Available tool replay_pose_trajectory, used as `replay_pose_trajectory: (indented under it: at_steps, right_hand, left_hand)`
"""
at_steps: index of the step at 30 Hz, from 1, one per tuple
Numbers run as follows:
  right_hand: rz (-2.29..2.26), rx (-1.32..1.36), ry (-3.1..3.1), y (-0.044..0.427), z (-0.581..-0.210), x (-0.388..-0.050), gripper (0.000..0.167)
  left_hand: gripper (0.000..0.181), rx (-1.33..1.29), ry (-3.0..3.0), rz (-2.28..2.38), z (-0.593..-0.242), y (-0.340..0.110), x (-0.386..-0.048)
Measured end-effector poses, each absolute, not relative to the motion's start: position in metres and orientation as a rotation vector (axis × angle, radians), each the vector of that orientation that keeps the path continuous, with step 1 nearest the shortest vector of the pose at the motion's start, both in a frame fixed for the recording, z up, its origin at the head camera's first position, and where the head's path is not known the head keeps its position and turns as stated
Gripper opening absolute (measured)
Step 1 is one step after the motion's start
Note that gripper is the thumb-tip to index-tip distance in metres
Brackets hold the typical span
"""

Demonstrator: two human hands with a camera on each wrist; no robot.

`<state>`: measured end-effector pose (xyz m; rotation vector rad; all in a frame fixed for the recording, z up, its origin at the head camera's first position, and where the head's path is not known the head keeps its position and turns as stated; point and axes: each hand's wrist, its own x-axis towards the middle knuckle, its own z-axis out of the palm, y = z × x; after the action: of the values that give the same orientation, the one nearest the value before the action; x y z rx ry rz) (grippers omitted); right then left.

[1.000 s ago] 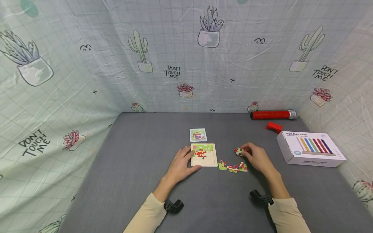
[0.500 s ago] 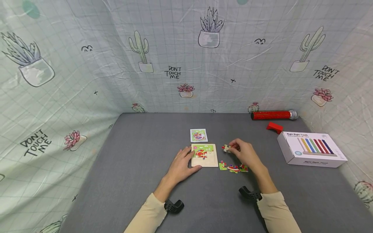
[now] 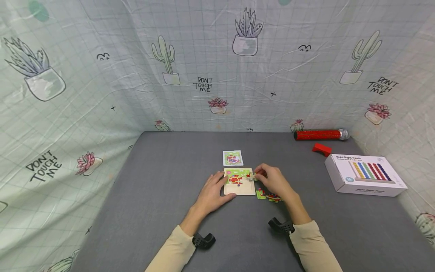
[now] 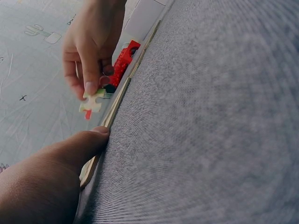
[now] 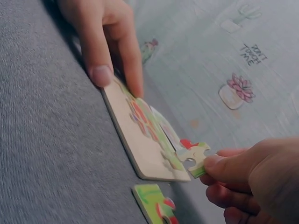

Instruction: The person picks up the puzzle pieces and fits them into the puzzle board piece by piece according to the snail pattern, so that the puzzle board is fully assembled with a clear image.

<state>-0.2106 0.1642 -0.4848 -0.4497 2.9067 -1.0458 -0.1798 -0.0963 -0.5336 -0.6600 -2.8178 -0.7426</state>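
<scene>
A wooden puzzle board lies on the grey table, its upper part filled with a picture in green and red. My left hand holds the board at its left side, thumb at the near edge and fingers by the far left part. Between thumb and fingers, my right hand pinches a jigsaw piece, green, cream and red, above the board's right edge. Just right of the board lie a green loose jigsaw piece and more pieces, partly covered by the right forearm in the head view.
Behind the board lies a small picture card. At the right stand a white box with coloured beads printed on it, a red block and a red microphone-like tube. A patterned cloth rises behind the table.
The right hand has moved left, carrying its jigsaw piece from beside the board to above its right edge. The left hand has stayed on the board.
</scene>
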Motion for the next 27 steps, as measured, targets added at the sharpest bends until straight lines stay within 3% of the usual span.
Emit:
replay_pose_trajectory:
  at_steps: [27]
  right_hand:
    - [-0.985,-0.554,2.921,0.143,-0.502,-0.214,0.014]
  left_hand:
    - [0.072,-0.673,-2.799,-0.747,-0.534,-0.097,-0.180]
